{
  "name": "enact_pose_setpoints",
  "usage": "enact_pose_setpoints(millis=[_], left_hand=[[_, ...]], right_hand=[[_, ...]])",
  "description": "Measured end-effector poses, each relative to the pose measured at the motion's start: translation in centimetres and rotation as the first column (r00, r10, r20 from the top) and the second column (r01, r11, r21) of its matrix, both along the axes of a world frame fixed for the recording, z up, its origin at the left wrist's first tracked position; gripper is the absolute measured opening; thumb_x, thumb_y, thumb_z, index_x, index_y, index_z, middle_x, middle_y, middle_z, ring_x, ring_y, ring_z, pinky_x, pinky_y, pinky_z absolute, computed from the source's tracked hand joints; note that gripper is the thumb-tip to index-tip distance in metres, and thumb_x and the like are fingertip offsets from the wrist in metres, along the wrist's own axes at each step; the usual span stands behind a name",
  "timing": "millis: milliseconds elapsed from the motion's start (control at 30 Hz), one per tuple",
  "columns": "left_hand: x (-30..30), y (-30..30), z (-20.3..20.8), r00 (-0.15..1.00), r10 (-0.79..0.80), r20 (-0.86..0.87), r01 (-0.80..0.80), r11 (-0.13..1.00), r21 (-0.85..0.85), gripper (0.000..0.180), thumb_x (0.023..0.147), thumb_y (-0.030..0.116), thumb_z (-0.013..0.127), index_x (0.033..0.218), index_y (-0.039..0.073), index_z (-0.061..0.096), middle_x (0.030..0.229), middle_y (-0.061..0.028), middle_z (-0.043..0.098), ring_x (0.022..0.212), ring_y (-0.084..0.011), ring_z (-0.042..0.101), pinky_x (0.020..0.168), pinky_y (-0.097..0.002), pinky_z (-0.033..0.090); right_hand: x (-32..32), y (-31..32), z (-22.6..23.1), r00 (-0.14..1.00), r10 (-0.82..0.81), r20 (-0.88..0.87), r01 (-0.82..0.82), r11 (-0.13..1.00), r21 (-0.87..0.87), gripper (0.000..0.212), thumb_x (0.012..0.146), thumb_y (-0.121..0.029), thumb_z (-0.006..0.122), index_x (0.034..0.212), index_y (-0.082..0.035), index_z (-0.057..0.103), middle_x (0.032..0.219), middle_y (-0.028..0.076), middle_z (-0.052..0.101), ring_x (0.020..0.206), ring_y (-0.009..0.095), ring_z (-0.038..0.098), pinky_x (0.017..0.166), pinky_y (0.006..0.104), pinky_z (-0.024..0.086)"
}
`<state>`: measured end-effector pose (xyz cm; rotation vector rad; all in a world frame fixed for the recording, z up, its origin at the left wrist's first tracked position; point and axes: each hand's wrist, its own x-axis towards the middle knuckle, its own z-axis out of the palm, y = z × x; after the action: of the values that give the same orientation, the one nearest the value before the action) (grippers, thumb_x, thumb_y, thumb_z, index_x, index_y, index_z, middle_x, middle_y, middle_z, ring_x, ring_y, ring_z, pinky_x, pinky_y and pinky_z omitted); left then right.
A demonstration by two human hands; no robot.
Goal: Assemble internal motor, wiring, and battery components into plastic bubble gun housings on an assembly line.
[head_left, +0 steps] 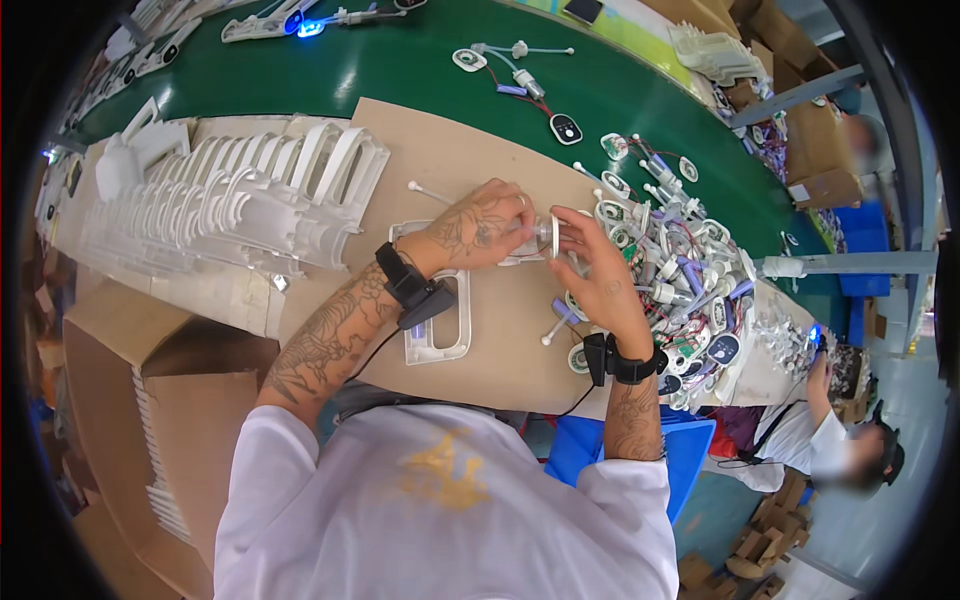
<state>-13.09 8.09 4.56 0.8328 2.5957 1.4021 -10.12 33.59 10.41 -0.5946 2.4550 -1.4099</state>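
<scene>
Both hands meet over a brown sheet (510,330) on the worktop (240,312). The left hand (485,225) is curled, its fingertips closed on a small clear part (543,235) that they largely cover. The right hand (600,268) faces it, thumb below and fingers above, pinching a white disc (556,237) seen nearly edge-on at the right end of the clear part; whether the two are joined I cannot tell. Each wrist wears a black band.

A white frame (440,355) with a long loop lies on the sheet, its upper portion partly hidden by the left hand and wrist. Beyond that hand, a thin white rod (432,192) with a knobbed end rests on the sheet.

Just right of the right hand, a pile (690,270) of wired parts, with white discs, purple cylinders and dark oval panels, covers that end of the sheet. To the left, a row of white shells (250,195) stands closely packed, with an open carton (190,400) nearer the person. A green belt (400,65) runs along the far side, carrying one loose wired set (530,85). A blue bin (690,440) sits below the pile, and a co-worker (815,440) is at the far right.
</scene>
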Motion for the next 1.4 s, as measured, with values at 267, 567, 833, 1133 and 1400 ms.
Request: enact_pose_setpoints(millis=[267,567,833,1133,1400], left_hand=[[0.4,0.6,-3.0,0.978,0.097,-0.183,-0.088,0.995,0.055,0.014,0.094,0.015,0.079,0.102,0.007,0.07,0.147,-0.0109,0.062,0.128,-0.0331,0.068,0.11,-0.0415,0.056],[0.2,0.7,-4.1,0.976,0.101,-0.194,-0.065,0.981,0.18,0.013,0.094,0.014,0.077,0.1,0.006,0.069,0.142,-0.0104,0.062,0.115,-0.0292,0.073,0.104,-0.0393,0.059],[0.1,1.0,-4.4,0.961,0.14,-0.238,-0.11,0.985,0.135,0.015,0.094,0.015,0.077,0.099,0.005,0.068,0.137,-0.0144,0.065,0.11,-0.0344,0.074,0.1,-0.0412,0.06],[0.1,0.3,-4.0,0.985,0.064,-0.162,-0.028,0.976,0.217,0.014,0.094,0.015,0.078,0.096,0.005,0.068,0.134,-0.0151,0.066,0.11,-0.0363,0.073,0.098,-0.0423,0.06],[0.1,0.3,-4.6,0.94,0.069,-0.334,-0.06,0.998,0.037,0.011,0.099,0.009,0.073,0.107,0.005,0.068,0.126,-0.0134,0.069,0.107,-0.0398,0.071,0.097,-0.0478,0.06]], right_hand=[[-1.4,-0.1,-1.0,0.979,0.05,0.198,-0.042,0.998,-0.046,0.065,0.099,0.005,0.072,0.161,-0.002,0.054,0.148,0.02,0.064,0.139,0.033,0.068,0.118,0.0445,0.058],[-1.9,-0.3,-1.8,0.969,0.04,0.244,-0.029,0.998,-0.047,0.063,0.102,0.006,0.071,0.162,-0.002,0.052,0.15,0.02,0.062,0.141,0.033,0.066,0.117,0.0444,0.058],[-2.0,-0.2,-2.2,0.968,0.047,0.247,-0.04,0.999,-0.032,0.063,0.103,0.005,0.072,0.163,-0.004,0.051,0.151,0.018,0.061,0.142,0.032,0.066,0.116,0.0438,0.059],[-1.6,-0.6,-1.5,0.969,0.047,0.241,-0.058,0.998,0.039,0.062,0.102,0.005,0.072,0.161,-0.003,0.053,0.146,0.018,0.062,0.136,0.033,0.069,0.112,0.0438,0.063],[-1.5,-0.9,-1.6,0.992,0.113,0.047,-0.119,0.982,0.145,0.061,0.099,0.008,0.075,0.157,0.002,0.057,0.141,0.018,0.067,0.128,0.032,0.075,0.112,0.0403,0.062]])
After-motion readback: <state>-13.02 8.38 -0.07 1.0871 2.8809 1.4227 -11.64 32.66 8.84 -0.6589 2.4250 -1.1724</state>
